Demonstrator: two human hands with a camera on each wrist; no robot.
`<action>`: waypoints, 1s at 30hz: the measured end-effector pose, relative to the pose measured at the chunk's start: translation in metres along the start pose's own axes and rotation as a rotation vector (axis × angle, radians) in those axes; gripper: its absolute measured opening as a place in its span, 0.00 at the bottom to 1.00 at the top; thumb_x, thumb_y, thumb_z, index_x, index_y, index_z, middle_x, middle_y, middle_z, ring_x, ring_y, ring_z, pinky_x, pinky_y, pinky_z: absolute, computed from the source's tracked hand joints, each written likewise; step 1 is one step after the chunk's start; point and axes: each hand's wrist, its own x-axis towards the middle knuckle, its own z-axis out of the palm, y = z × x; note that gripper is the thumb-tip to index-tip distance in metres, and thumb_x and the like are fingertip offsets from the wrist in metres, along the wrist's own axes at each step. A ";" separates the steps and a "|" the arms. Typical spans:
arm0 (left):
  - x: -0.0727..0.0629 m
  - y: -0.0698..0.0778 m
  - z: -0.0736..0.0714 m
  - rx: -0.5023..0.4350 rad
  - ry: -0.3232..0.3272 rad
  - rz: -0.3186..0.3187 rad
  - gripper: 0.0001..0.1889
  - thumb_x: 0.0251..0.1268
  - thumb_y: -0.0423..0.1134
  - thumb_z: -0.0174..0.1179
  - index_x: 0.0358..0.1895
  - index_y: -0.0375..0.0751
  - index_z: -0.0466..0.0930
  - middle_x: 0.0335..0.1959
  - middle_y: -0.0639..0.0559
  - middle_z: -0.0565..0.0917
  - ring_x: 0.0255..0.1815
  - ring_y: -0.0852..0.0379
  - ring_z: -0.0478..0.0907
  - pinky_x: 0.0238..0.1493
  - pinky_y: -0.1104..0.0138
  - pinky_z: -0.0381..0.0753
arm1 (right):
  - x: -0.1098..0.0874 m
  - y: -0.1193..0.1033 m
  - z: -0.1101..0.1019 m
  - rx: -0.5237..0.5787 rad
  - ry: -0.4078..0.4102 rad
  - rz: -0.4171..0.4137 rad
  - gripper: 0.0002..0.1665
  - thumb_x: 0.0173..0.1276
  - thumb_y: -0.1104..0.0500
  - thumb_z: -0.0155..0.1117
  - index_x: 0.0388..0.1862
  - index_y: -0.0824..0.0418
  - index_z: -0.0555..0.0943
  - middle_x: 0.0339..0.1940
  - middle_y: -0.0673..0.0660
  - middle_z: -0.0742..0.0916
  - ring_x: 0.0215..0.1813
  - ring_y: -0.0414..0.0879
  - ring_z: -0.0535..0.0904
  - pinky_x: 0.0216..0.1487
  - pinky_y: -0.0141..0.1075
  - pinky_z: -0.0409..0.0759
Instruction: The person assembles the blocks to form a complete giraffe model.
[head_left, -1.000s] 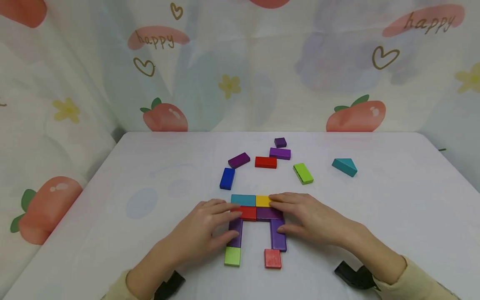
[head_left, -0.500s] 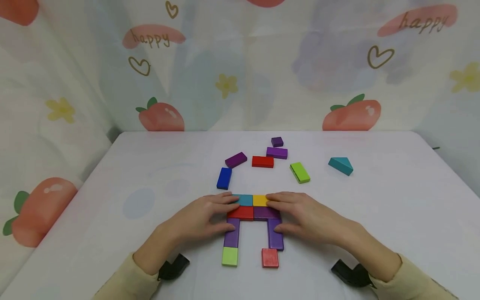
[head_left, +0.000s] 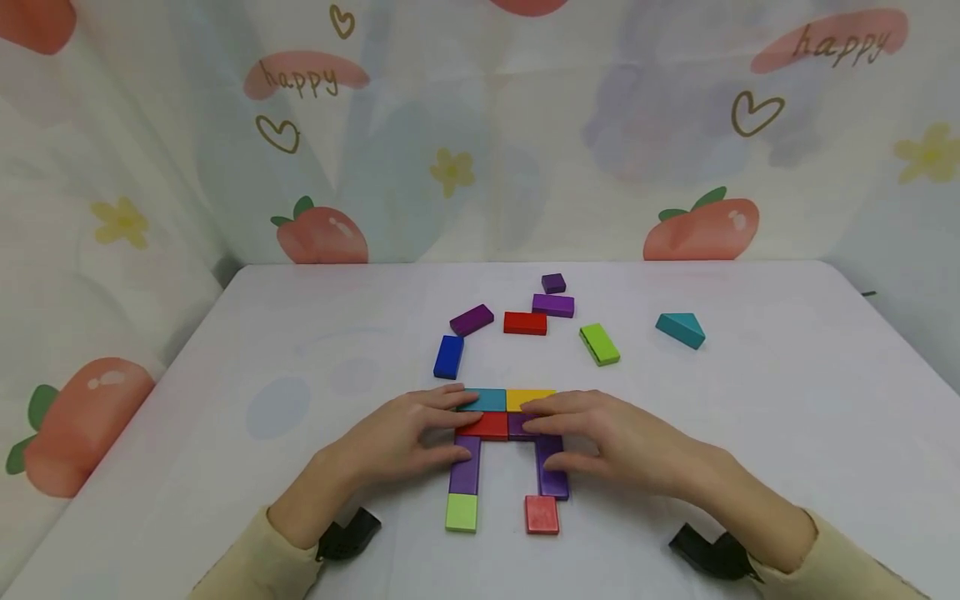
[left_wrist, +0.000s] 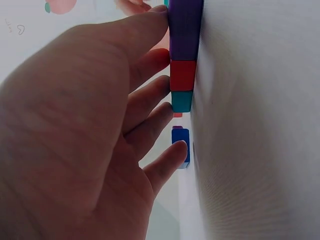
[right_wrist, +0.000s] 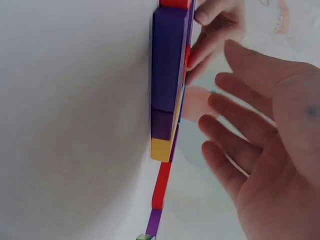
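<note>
Flat coloured blocks lie edge to edge on the table in an arch shape. Its top rows hold a teal block (head_left: 491,400), a yellow block (head_left: 536,395), a red block (head_left: 491,427) and a dark purple block (head_left: 519,427). Purple blocks form the left leg (head_left: 465,477) and right leg (head_left: 555,487), ending in a lime square (head_left: 461,512) and a light red square (head_left: 542,515). My left hand (head_left: 393,433) rests its extended fingertips on the arch's left side, thumb at the purple leg. My right hand (head_left: 626,437) hovers over the right side, fingers loosely extended, apart from the blocks in the right wrist view.
Beyond the arch lie a blue block (head_left: 448,357), a magenta-purple block (head_left: 472,320), another red block (head_left: 525,323), a violet block (head_left: 553,306), a small purple block (head_left: 553,283), a lime block (head_left: 599,344) and a teal triangle (head_left: 681,329). A printed curtain (head_left: 525,125) hangs behind.
My left hand has moved forward along the arch's left side, then stayed there. My right hand has risen off the right side, its fingertips shifting inward and uncovering the yellow block's right end.
</note>
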 end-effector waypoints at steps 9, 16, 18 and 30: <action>0.000 0.000 -0.001 0.000 -0.015 -0.015 0.27 0.69 0.52 0.65 0.69 0.50 0.77 0.74 0.58 0.70 0.77 0.58 0.58 0.72 0.55 0.65 | -0.005 -0.009 0.013 0.006 -0.054 -0.300 0.21 0.74 0.47 0.64 0.63 0.48 0.84 0.64 0.45 0.82 0.66 0.44 0.75 0.63 0.45 0.77; 0.000 0.000 0.000 0.002 -0.010 -0.010 0.27 0.69 0.51 0.66 0.69 0.50 0.78 0.74 0.59 0.70 0.77 0.57 0.58 0.72 0.54 0.65 | -0.005 -0.008 0.017 -0.051 -0.058 -0.341 0.18 0.73 0.49 0.66 0.59 0.47 0.86 0.62 0.45 0.83 0.65 0.44 0.77 0.63 0.45 0.78; 0.000 0.001 0.000 0.004 -0.007 -0.009 0.27 0.69 0.51 0.66 0.69 0.50 0.78 0.73 0.59 0.70 0.77 0.57 0.58 0.72 0.55 0.65 | -0.005 -0.007 0.017 -0.062 -0.057 -0.338 0.17 0.73 0.49 0.66 0.59 0.47 0.86 0.62 0.45 0.83 0.64 0.44 0.77 0.63 0.46 0.78; 0.001 0.003 0.000 0.000 -0.016 -0.038 0.27 0.69 0.51 0.66 0.69 0.50 0.78 0.74 0.59 0.70 0.77 0.57 0.58 0.71 0.54 0.66 | -0.011 -0.007 0.017 -0.034 -0.066 -0.286 0.17 0.73 0.44 0.65 0.58 0.43 0.87 0.63 0.45 0.82 0.66 0.45 0.76 0.64 0.48 0.77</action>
